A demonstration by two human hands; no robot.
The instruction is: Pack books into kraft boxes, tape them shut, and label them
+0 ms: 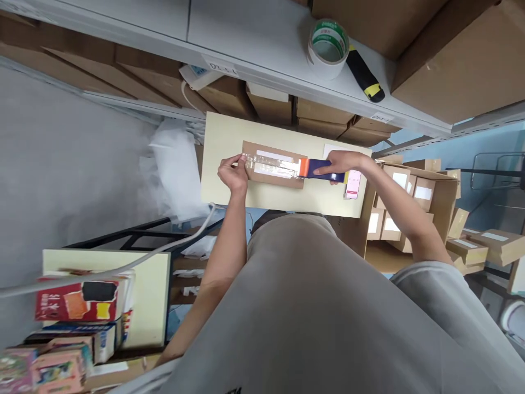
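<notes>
On the pale counter [262, 201] a flat cardboard box [279, 182] lies between both hands. The left hand [233, 174] grips its left end, over the glossy clear tape [273, 163]. The right hand [343, 163] is closed around a blue-orange tape dispenser [318, 167]. Far away, a tape roll [328, 48] stands on the shelf [246, 33].

A grey shelf [254, 38] with brown boxes [451, 60] runs beyond the right hand [342, 163]. Bare grey floor [61, 164] lies left of the left hand [233, 175]; a pale table [262, 200] sits under both.
</notes>
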